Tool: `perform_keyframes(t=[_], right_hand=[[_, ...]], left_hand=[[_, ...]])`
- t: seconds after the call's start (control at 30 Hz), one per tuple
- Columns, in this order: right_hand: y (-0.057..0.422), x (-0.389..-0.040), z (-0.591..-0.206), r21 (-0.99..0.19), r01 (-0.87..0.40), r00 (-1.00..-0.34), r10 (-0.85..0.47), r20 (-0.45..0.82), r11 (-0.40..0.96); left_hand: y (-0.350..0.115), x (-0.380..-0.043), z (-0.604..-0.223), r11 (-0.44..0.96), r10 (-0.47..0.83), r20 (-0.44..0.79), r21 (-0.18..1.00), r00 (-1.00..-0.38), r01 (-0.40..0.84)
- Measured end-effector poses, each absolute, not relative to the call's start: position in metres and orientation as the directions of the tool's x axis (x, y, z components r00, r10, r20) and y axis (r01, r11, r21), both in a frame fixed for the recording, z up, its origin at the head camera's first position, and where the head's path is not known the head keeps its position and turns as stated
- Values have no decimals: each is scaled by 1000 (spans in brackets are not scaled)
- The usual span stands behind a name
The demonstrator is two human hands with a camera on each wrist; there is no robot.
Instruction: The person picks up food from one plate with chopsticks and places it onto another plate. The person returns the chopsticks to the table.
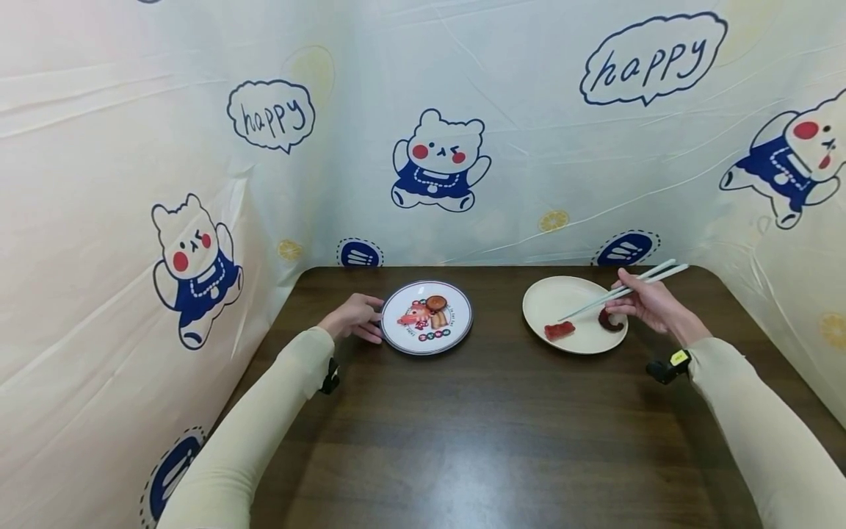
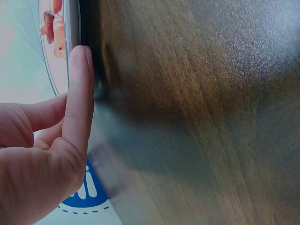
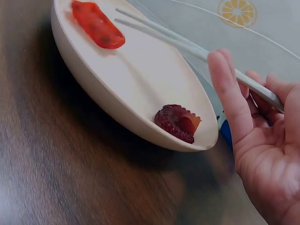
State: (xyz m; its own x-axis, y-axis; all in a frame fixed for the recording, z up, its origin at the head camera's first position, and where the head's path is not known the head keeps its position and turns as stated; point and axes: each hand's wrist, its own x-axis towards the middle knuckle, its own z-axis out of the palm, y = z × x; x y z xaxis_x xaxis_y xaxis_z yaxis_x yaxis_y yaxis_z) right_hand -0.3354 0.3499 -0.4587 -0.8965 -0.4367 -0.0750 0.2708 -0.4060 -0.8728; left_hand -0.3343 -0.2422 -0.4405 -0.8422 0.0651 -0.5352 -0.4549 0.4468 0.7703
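Note:
My right hand [image 1: 651, 303] holds a pair of pale chopsticks [image 1: 637, 286]. Their slightly parted tips hover by a red, meat-like slice [image 1: 559, 331] on a cream plate [image 1: 568, 290], with nothing between them. On that plate's right side lies a dark curled piece with a bumpy edge, like an octopus tentacle [image 3: 176, 123], near my hand. At the left, the thumb and forefinger of my left hand [image 1: 353, 317] touch the rim of a white, blue-edged plate [image 1: 396, 332]. A shrimp-like piece [image 1: 414, 316], a round brown piece [image 1: 436, 303] and a tan piece [image 1: 439, 320] appear on it.
Both plates stand toward the far edge of a dark wooden table [image 1: 456, 419], with a gap between them. A cloth [image 1: 522, 147] printed with bears and the word "happy" hangs behind and at both sides. Dark wrist cameras sit at both sleeves.

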Motion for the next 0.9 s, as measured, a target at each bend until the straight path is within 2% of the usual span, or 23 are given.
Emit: perform_keyframes(t=[0.3, 0.53, 0.9], right_hand=[[359, -333, -462, -880, 267, -832, -555, -5, -392], [358, -331, -465, -892, 287, -800, -600, -23, -349], [345, -329, -463, -945, 185, -850, -526, -17, -268]], left_hand=[[-241, -334, -440, 446, 53, -535, 768, -843, -459], [-241, -333, -438, 447, 53, -542, 764, -839, -466], [-241, -334, -439, 444, 47, -539, 765, -841, -466]])
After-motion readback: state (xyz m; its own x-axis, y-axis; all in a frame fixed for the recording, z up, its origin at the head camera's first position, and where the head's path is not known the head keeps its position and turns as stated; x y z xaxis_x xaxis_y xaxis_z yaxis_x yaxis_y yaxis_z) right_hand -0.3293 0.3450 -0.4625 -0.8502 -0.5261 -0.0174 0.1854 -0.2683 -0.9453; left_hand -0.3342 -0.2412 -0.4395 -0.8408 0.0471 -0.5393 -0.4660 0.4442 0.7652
